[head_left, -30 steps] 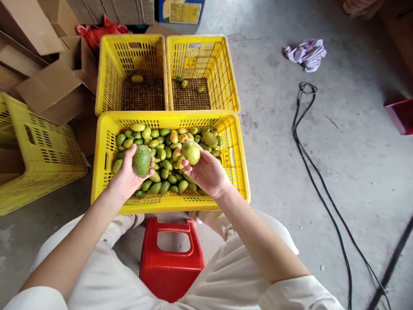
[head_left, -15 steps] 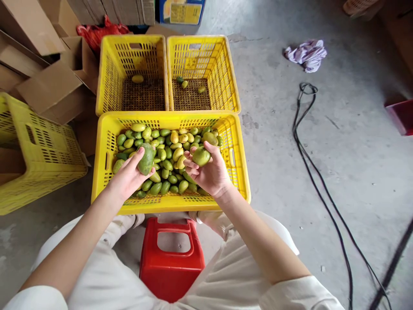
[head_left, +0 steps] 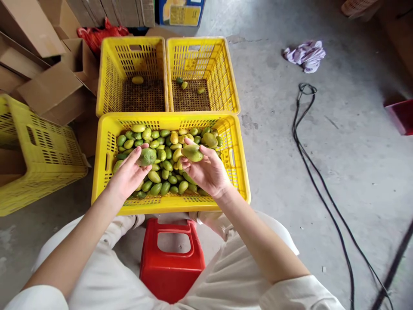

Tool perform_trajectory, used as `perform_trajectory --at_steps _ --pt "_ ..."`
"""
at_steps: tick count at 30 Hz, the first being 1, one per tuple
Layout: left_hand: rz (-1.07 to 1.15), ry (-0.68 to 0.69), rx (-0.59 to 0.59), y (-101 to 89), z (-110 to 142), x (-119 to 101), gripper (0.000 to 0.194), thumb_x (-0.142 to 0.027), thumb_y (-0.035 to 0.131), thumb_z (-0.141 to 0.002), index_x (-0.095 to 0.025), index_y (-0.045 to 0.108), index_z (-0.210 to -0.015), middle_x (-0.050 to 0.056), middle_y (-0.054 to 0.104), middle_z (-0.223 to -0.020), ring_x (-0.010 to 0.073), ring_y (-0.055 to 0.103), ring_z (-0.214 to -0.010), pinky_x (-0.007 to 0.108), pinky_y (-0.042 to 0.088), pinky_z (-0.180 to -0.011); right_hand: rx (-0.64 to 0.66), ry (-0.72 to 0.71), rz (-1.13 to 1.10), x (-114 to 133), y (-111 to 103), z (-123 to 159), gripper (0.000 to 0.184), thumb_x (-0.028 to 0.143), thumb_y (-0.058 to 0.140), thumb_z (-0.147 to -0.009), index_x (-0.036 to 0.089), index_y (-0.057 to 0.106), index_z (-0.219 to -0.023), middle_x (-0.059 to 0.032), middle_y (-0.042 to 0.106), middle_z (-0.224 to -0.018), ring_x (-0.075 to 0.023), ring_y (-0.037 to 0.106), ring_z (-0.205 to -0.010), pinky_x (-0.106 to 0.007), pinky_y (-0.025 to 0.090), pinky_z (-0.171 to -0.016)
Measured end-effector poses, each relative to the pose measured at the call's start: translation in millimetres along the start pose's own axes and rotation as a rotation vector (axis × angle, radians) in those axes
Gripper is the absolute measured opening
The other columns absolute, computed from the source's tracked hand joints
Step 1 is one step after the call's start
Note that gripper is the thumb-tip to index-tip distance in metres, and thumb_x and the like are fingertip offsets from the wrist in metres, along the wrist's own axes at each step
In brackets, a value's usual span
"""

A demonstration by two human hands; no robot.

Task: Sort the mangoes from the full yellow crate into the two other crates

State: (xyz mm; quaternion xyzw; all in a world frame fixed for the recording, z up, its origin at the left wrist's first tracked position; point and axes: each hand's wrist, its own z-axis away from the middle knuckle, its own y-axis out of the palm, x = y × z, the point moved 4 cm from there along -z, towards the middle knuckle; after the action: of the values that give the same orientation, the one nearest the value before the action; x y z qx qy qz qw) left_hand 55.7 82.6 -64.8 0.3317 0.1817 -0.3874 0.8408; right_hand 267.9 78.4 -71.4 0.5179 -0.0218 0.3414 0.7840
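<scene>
My left hand [head_left: 127, 177] is closed around a dark green mango [head_left: 147, 157], held between thumb and fingers. A lighter, yellowish-green mango [head_left: 192, 153] is gripped in my right hand [head_left: 209, 174], lying nearly sideways across the fingertips. Both hands are above a wide yellow crate [head_left: 167, 209], whose bottom is covered with many small green and yellow mangoes [head_left: 165, 187]. One larger mango [head_left: 209, 140] rests on the pile just beyond my right hand.
Two yellow crates stand behind: the left one [head_left: 99, 77] holds one fruit, the right one [head_left: 237, 94] a few. Cardboard boxes [head_left: 51, 90] and another yellow crate [head_left: 54, 159] are at left. A red stool [head_left: 172, 275] sits between my legs; a black cable [head_left: 318, 176] and cloth [head_left: 306, 56] lie right.
Both mangoes have been turned in my fingers: the left one from upright to more end-on, the right one to lengthwise across. My right hand's mango has shifted slightly left and up.
</scene>
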Motion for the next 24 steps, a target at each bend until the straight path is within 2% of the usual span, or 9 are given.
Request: perform_trajectory --at_steps 3,6,10,13,15,18,21,24 --pt "0.013 -0.008 0.001 1.2 1 1 0.013 -0.028 0.079 -0.105 -0.016 0.080 -0.109 0.003 0.079 -0.090 0.0124 0.074 -0.078 0.020 0.061 -0.075 0.005 0.012 0.009 2 1 1 0.046 0.025 0.076 -0.083 0.029 0.072 -0.129 0.0008 0.078 -0.103 -0.0153 0.069 -0.086 -0.025 0.061 -0.074" --pt "0.057 0.024 -0.006 4.4 3 0 0.010 -0.026 0.076 -0.108 -0.017 0.076 -0.106 0.005 0.080 -0.097 0.0152 0.076 -0.090 0.025 0.063 -0.087 -0.004 0.027 0.021 3 1 2 0.050 0.021 0.072 -0.079 0.029 0.071 -0.129 -0.0002 0.081 -0.114 -0.0161 0.068 -0.085 -0.027 0.062 -0.073" --pt "0.080 0.038 -0.021 5.8 5 -3 0.019 -0.028 0.060 -0.116 -0.018 0.076 -0.117 0.010 0.083 -0.111 0.0188 0.078 -0.108 0.026 0.061 -0.092 -0.018 0.020 0.060 2 -2 2 0.032 0.025 0.072 -0.084 0.028 0.074 -0.116 -0.0011 0.082 -0.117 -0.0163 0.067 -0.082 -0.028 0.059 -0.069" --pt "0.040 0.057 0.016 2.8 4 -6 0.021 -0.030 0.063 -0.114 -0.022 0.077 -0.126 0.012 0.084 -0.122 0.0218 0.078 -0.120 0.027 0.062 -0.093 -0.044 0.006 0.080 1 -4 2 0.016 0.032 0.077 -0.089 0.025 0.075 -0.104 -0.0025 0.083 -0.119 -0.0146 0.064 -0.079 -0.027 0.056 -0.066" --pt "0.015 0.050 0.019 -1.1 2 -5 0.018 -0.031 0.068 -0.111 -0.023 0.078 -0.124 0.011 0.085 -0.119 0.0212 0.079 -0.113 0.026 0.063 -0.090 -0.051 -0.005 0.093 1 -4 2 0.015 0.033 0.082 -0.089 0.025 0.075 -0.100 -0.0018 0.083 -0.118 -0.0137 0.063 -0.078 -0.026 0.055 -0.066" --pt "0.031 0.019 -0.012 -3.7 1 -4 0.011 -0.028 0.069 -0.110 -0.024 0.078 -0.115 0.005 0.084 -0.102 0.0179 0.079 -0.094 0.024 0.062 -0.079 -0.041 -0.013 0.102 0 -4 1 0.022 0.030 0.089 -0.085 0.026 0.076 -0.102 0.0008 0.080 -0.103 -0.0142 0.065 -0.079 -0.026 0.058 -0.070" --pt "0.069 -0.026 -0.020 3.5 5 -4 0.015 -0.028 0.062 -0.114 -0.022 0.076 -0.112 0.005 0.083 -0.096 0.0185 0.080 -0.089 0.025 0.063 -0.073 -0.037 -0.015 0.087 -1 -4 1 0.033 0.029 0.093 -0.082 0.027 0.076 -0.110 0.0036 0.075 -0.096 -0.0133 0.067 -0.082 -0.024 0.058 -0.073" --pt "0.088 -0.063 -0.039 13.6 12 -7 0.026 -0.027 0.048 -0.119 -0.020 0.073 -0.118 0.007 0.084 -0.098 0.0191 0.082 -0.088 0.026 0.066 -0.073 -0.033 -0.030 0.090 -1 -4 1 0.031 0.029 0.092 -0.085 0.029 0.074 -0.111 0.0044 0.076 -0.100 -0.0125 0.068 -0.084 -0.023 0.056 -0.072"
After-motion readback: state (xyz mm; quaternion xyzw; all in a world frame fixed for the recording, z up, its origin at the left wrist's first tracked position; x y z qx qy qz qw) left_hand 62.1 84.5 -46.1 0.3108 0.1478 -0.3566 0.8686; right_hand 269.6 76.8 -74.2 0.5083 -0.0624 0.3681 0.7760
